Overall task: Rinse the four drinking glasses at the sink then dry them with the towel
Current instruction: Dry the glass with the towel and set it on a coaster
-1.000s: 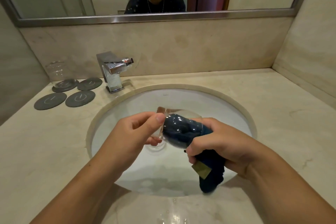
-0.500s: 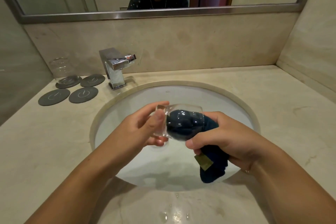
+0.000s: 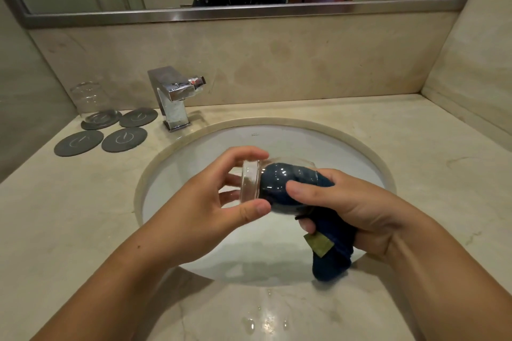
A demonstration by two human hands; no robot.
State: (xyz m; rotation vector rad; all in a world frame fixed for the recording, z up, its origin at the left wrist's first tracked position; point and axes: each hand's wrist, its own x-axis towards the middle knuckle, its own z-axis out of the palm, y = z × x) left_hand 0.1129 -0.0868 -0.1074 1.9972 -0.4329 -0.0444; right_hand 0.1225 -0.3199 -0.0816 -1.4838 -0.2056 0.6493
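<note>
Clear drinking glass [image 3: 273, 178] on its side above the sink [image 3: 368, 158], thick base pinched between left hand [image 3: 213, 202] thumb and fingertips, dark blue towel [image 3: 329, 232] stuffed inside and gripped by closed right hand [image 3: 357, 207], second glass [image 3: 88, 99] upright on a far-left coaster [image 3: 101, 120].

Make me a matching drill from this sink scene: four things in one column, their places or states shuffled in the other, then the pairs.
1. towel
2. held glass
3. second glass
4. tap

A. on a far-left coaster
B. stuffed inside a glass
C. behind the basin, no water running
D. gripped sideways over the basin

Pairs: 1-B, 2-D, 3-A, 4-C
</note>
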